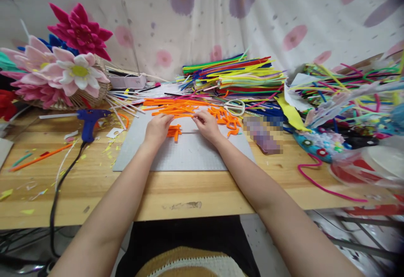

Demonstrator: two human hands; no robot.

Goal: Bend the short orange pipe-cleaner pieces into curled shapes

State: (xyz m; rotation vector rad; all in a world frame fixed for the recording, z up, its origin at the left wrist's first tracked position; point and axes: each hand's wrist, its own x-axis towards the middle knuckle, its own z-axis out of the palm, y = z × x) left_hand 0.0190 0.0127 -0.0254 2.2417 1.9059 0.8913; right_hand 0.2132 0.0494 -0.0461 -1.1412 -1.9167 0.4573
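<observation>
Between my two hands an orange pipe cleaner stretches sideways above the grey cutting mat. My left hand pinches its left end, and the fingertips of my right hand close on the other end. Just under it, beside my left fingers, lies a small stack of short orange pieces. Bent orange pieces form a pile right of my right hand. Straight orange pipe cleaners lie along the far edge of the mat.
A blue glue gun with a black cord lies at left, near fuzzy flowers in a basket. Scissors rest behind the mat, before bundled coloured pipe cleaners. A plastic-wrapped tub and a magenta pipe cleaner are at right.
</observation>
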